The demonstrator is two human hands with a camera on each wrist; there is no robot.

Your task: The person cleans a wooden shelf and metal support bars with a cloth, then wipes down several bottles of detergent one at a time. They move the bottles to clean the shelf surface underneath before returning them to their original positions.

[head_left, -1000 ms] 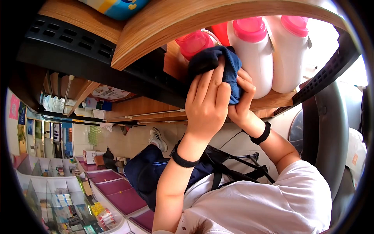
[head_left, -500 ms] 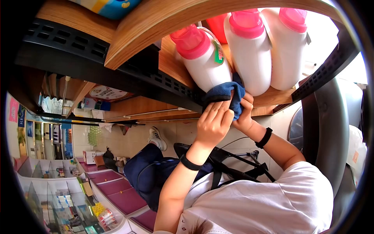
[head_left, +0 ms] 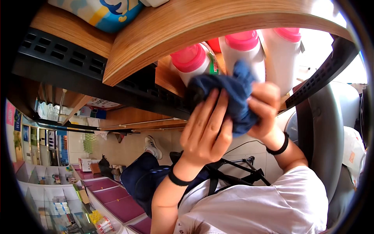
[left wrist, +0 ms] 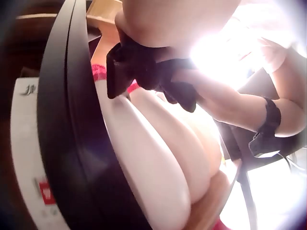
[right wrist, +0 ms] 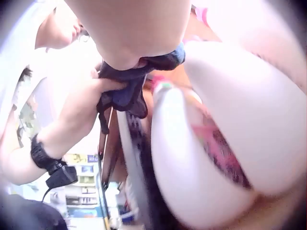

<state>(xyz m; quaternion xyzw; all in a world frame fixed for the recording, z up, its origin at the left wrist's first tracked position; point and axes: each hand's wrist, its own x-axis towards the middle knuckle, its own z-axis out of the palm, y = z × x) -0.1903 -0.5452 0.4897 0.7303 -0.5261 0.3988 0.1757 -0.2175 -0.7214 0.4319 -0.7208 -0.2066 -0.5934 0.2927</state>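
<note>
A crumpled dark blue cloth [head_left: 233, 91] with a black patch is bunched between my two hands, in front of the shelf. My left hand [head_left: 204, 134] holds its near left side, fingers lying over the fabric. At the cloth's right side, my right hand [head_left: 265, 109] grips it with curled fingers and is slightly blurred. Behind it, white bottles with pink caps line the shelf: the left bottle [head_left: 191, 58], partly covered by the cloth, carries a green label. The middle bottle [head_left: 241, 41] and right bottle [head_left: 282, 58] stand beside it.
A curved wooden shelf board [head_left: 218, 23] overhangs the bottles, with a blue and yellow package [head_left: 109, 15] on top. Black perforated rails [head_left: 62, 54] edge the shelving. A dark padded chair [head_left: 329, 136] stands at right, and display cases [head_left: 58, 195] at lower left.
Both hands wiped down near the left bottle's base, then moved back up and out with the cloth. It now overlaps that bottle's lower part, and the right hand has shifted right.
</note>
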